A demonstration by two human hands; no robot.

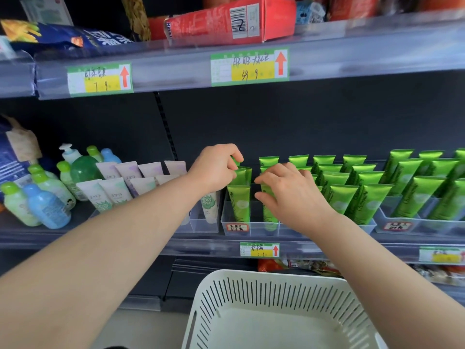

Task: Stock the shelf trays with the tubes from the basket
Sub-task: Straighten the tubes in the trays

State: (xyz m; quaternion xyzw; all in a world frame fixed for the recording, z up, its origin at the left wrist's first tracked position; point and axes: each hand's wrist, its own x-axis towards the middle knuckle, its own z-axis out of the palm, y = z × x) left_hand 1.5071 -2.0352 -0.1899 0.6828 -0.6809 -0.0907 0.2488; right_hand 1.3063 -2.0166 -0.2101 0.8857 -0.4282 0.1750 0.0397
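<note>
Green tubes [337,187] stand in rows in clear shelf trays [251,229] on the middle shelf. My left hand [216,167] pinches the top of a green tube [242,176] in the leftmost row of the tray. My right hand [292,195] rests on the second row, its fingers curled on a green tube [270,215] at the front. The white slotted basket [276,293] sits below, at the bottom of the view, and no tubes show inside it.
Pale tubes [115,190] stand in a clear tray to the left, with small green and blue bottles [45,207] beside them. More green tubes [427,187] fill a tray at right. Price tags [259,250] line the shelf edges; the upper shelf overhangs with a red box [226,21].
</note>
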